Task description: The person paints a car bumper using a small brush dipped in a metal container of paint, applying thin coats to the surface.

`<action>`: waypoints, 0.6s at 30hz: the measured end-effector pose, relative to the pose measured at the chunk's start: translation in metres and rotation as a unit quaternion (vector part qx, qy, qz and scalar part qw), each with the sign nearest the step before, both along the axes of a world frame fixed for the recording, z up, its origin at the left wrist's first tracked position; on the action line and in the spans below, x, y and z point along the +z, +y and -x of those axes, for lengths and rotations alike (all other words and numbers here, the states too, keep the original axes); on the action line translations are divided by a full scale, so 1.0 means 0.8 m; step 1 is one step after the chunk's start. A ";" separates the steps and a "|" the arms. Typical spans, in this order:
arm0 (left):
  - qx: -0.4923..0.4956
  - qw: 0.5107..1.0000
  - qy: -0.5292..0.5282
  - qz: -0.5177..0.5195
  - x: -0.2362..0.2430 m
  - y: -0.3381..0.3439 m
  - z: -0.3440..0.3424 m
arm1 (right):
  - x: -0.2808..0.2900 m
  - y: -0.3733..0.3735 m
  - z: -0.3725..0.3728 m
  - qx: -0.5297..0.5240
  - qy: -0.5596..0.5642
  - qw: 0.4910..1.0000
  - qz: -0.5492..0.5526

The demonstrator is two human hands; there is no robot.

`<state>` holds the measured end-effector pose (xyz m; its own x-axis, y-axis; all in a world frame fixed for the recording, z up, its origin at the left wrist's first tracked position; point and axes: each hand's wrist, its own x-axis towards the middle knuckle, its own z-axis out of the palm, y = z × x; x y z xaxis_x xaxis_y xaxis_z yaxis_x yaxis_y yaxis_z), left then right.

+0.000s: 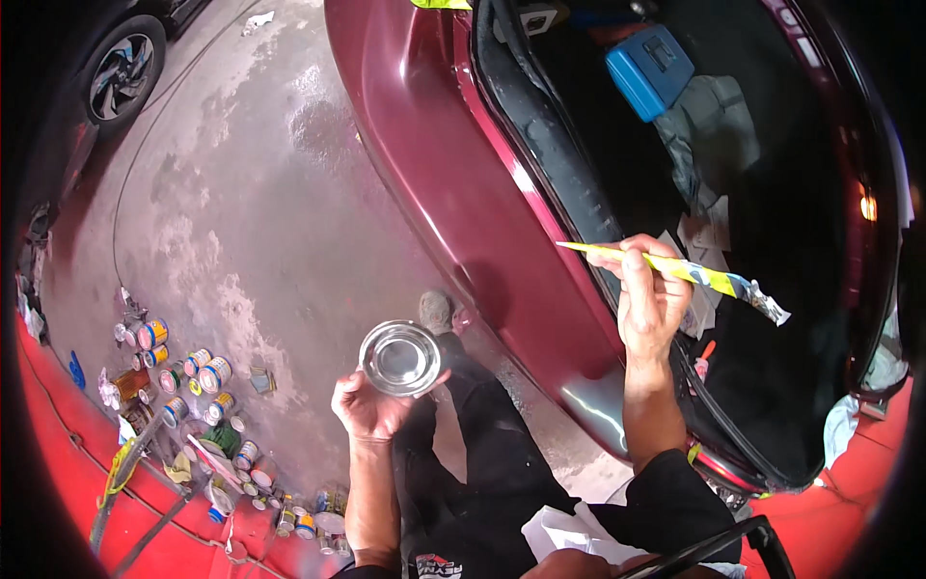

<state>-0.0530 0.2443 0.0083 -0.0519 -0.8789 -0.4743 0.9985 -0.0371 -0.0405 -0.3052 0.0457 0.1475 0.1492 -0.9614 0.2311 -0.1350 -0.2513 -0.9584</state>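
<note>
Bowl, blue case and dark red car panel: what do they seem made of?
Bowl: glass or clear plastic, glossy; see-through with bright rim glints.
Blue case: probably hard, smooth plastic, judging by its even colour and moulded-looking shape.
Dark red car panel: glossy paint, showing streaked highlights; the material beneath is hidden.

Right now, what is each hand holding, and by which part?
Left hand: clear bowl, around its near side. Right hand: yellow tool, between middle and pointed tip.
</note>
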 end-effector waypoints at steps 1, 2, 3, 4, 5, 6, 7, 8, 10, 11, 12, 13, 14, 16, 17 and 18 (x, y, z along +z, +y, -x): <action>-0.003 1.000 0.025 0.003 0.003 0.011 0.008 | 0.005 0.016 0.008 -0.003 0.000 1.000 0.006; 0.000 0.999 0.049 -0.005 0.006 0.025 0.015 | 0.009 0.030 0.016 -0.005 0.001 1.000 0.008; -0.036 0.999 0.036 0.006 0.010 0.036 0.017 | 0.012 0.044 0.025 -0.020 0.001 1.000 -0.001; -0.072 0.997 0.023 0.018 0.015 0.044 0.022 | 0.014 0.055 0.034 -0.034 0.002 0.999 -0.009; -0.072 0.997 0.024 0.019 0.012 0.057 0.029 | 0.017 0.063 0.042 -0.045 -0.013 0.999 -0.013; -0.064 0.997 0.038 0.011 0.004 0.072 0.038 | 0.017 0.069 0.050 -0.044 -0.012 0.999 -0.013; -0.057 0.997 0.053 0.001 0.003 0.082 0.047 | 0.017 0.076 0.061 -0.054 -0.020 0.998 -0.018; -0.057 0.997 0.055 -0.001 0.001 0.091 0.055 | 0.015 0.081 0.070 -0.062 -0.029 0.997 -0.023; -0.076 0.996 0.050 -0.007 0.000 0.103 0.070 | 0.008 0.084 0.088 -0.063 -0.022 0.997 -0.024; -0.074 0.996 0.048 -0.011 0.001 0.107 0.078 | 0.004 0.084 0.096 -0.064 -0.016 0.998 -0.023; -0.077 0.996 0.052 -0.004 0.002 0.111 0.088 | 0.000 0.083 0.106 -0.063 -0.018 0.997 -0.028; -0.080 0.995 0.055 0.003 0.002 0.116 0.097 | -0.004 0.084 0.115 -0.056 -0.002 0.998 -0.029; -0.079 0.996 0.050 -0.004 0.000 0.118 0.105 | -0.007 0.084 0.123 -0.050 0.014 0.998 -0.031; -0.055 0.997 0.045 0.005 -0.008 0.120 0.124 | -0.014 0.079 0.138 -0.042 0.003 0.998 -0.039; -0.059 0.997 0.022 -0.041 -0.017 0.129 0.133 | -0.017 0.079 0.149 -0.034 0.012 0.999 -0.032; -0.061 0.997 0.016 -0.046 -0.022 0.136 0.144 | -0.019 0.081 0.160 -0.026 0.021 0.999 -0.025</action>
<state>-0.1680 0.3535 -0.0095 -0.1716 -0.8176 -0.5496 0.9850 -0.1522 -0.0812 -0.4335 0.1101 0.1324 0.1072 -0.9784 0.1767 -0.1876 -0.1944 -0.9628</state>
